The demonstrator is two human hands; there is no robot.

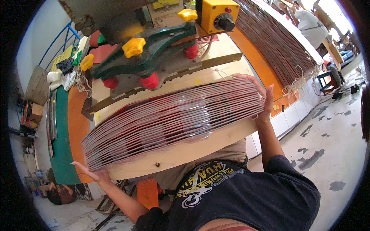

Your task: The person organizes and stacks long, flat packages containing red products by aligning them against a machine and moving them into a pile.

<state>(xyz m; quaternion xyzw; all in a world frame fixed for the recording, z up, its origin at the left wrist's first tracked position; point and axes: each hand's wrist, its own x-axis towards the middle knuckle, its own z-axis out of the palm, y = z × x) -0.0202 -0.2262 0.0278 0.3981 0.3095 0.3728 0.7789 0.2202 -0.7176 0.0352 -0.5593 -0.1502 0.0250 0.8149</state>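
A long stack of thin flat sheets [181, 115] with greyish-pink edges, partly covered by glossy clear film, lies tilted across a beige board. My left hand [96, 173] grips its near left corner, thumb stretched outward. My right hand [264, 102] clasps the right end, with fingers behind it and thumb pointing up; part of the fingers is hidden. Thin pale cord hangs at that right end. Just beyond the stack stands a green machine [154, 50] with yellow knobs, red cylindrical feet and a long metal bar [169, 79].
A yellow control box [217, 17] with a black dial sits at the top. More long stacks [273, 42] lie at the right on an orange surface. A green mat [63, 134] and cloths [67, 65] are at the left. A person [312, 29] is at the far right.
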